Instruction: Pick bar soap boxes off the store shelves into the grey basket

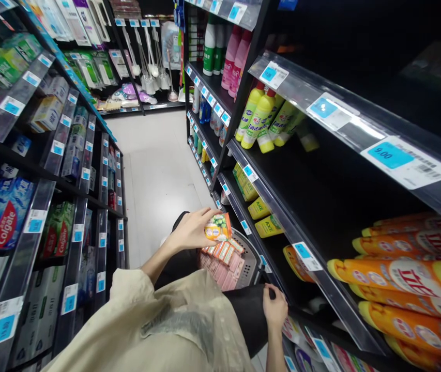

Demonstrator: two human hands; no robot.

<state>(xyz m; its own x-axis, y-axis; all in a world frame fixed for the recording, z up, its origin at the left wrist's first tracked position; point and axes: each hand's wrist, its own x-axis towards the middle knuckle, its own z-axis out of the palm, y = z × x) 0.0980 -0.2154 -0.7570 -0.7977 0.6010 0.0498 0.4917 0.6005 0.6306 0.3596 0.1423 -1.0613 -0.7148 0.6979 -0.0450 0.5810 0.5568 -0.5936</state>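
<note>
Beige sleeve (166,325) fills the bottom of the view, both hands out ahead over a shopping basket.

Right hand (274,309) sits at 5 o'clock, fingers curled down on the dark-clad knee, gripping no product. Up at centre, left hand (191,230) is clamped on a small orange-and-green packet (218,227), held just above the grey basket (249,261), which carries a row of pink-and-orange packets (222,258) standing on edge. Over at 3 o'clock, orange bottles (402,271) lie on their sides on the dark shelf, a blue 9.00 price tag (391,154) above them. Higher, toward 1 o'clock, yellow-green bottles (261,116) stand upright. At 9 o'clock, toothpaste boxes (1,217) line the left shelving. Far off at 12 o'clock, the pale aisle floor (158,160) runs to a rack of hanging utensils (148,59).
</note>
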